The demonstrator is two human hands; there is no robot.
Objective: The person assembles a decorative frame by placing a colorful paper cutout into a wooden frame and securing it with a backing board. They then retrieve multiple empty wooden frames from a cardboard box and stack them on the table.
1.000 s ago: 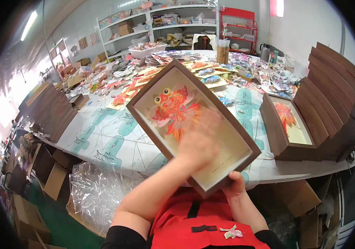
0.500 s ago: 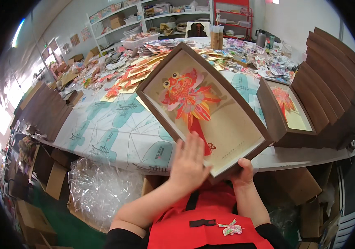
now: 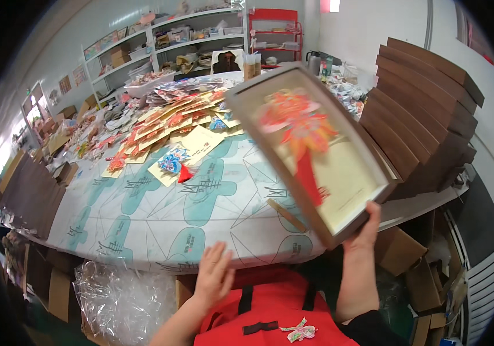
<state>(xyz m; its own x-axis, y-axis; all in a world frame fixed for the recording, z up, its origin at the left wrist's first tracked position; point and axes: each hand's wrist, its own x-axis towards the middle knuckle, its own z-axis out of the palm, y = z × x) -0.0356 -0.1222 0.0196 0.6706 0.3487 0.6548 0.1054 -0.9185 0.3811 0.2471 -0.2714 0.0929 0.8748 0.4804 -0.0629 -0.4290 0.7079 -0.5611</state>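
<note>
My right hand (image 3: 365, 230) grips a brown box frame (image 3: 277, 168) by its lower right corner, holding it tilted above the table's right side. Inside it, on a cream backing, is a red and orange fish-shaped ornament (image 3: 304, 132) with a long red tassel; motion blurs it slightly. Near the table's front edge, my left hand (image 3: 214, 277) is apart from the frame with its fingers stretched out and nothing in it. Between the two hands a thin wooden strip (image 3: 286, 215) lies on the patterned white tablecloth (image 3: 160, 202).
Stacks of brown frames stand at the right (image 3: 426, 109) and far left (image 3: 33, 196). Cream cards with red ornaments (image 3: 163, 124) are heaped toward the back, a blue-ornament card (image 3: 169, 167) in front. A clear plastic bag (image 3: 123, 297) and cardboard boxes (image 3: 400, 251) sit below the table.
My left hand has come off the frame's front and moved down to the left. The frame has shifted rightward in my right hand. The view has turned, uncovering the strip and the blue-ornament card.
</note>
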